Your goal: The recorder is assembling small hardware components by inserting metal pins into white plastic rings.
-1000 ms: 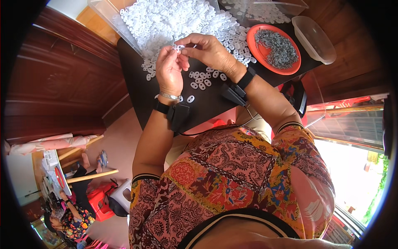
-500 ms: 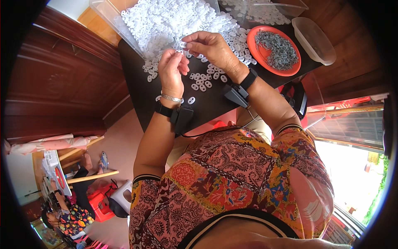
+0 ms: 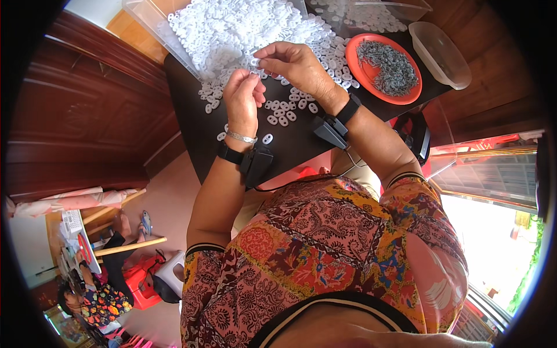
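Over the front of a heap of white oval two-hole plastic pieces, my two hands work close together. My right hand is closed in a pinch, with a white oval two-hole piece at its fingertips. Just below and to the left, my left hand has thumb and fingers pressed together; what they hold is too small to make out. Loose white pieces lie on the dark table under and beside my hands. To the right, an orange-red plate carries a pile of small grey metal-looking parts.
A clear bin holds the heap at the back left, its contents spilling onto the table. An oblong clear tub stands beyond the plate. Cables run from black wrist devices. Another person sits at the lower left, near a red stool.
My hands have shifted only slightly. The left fingers have curled in, and the white piece seen at their tips before is now hardly visible. The right hand keeps its pinch.
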### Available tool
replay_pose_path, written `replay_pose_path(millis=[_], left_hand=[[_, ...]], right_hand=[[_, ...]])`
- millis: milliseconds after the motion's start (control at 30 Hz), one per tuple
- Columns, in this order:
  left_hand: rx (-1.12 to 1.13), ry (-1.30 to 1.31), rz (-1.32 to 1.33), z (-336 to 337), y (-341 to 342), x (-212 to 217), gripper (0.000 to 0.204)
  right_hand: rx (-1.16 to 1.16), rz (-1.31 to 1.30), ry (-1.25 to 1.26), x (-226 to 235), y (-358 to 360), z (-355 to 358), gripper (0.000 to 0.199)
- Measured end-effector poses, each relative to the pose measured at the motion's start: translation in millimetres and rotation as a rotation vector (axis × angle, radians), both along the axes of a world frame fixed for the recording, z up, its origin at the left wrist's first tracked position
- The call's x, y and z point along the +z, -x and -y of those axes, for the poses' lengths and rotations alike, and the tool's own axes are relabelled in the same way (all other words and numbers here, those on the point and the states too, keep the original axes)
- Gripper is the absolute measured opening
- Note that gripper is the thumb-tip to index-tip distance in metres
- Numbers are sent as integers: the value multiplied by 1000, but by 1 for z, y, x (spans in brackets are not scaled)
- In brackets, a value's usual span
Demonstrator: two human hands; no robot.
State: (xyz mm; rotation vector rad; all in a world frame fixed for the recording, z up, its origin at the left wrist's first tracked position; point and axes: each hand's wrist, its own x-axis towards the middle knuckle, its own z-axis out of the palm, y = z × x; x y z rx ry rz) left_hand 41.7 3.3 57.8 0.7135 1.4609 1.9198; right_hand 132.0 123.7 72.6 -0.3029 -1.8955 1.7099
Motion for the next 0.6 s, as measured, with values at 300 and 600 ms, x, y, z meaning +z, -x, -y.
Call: replay_pose_path(millis=[300,600], left_hand=[[13,13,8,1,0,0,12],[12,11,5,1,1,-1,10]], right_hand=[[-22,5,-31,2,-1,3,19],[-28,38,-40,1,-1,4,19]])
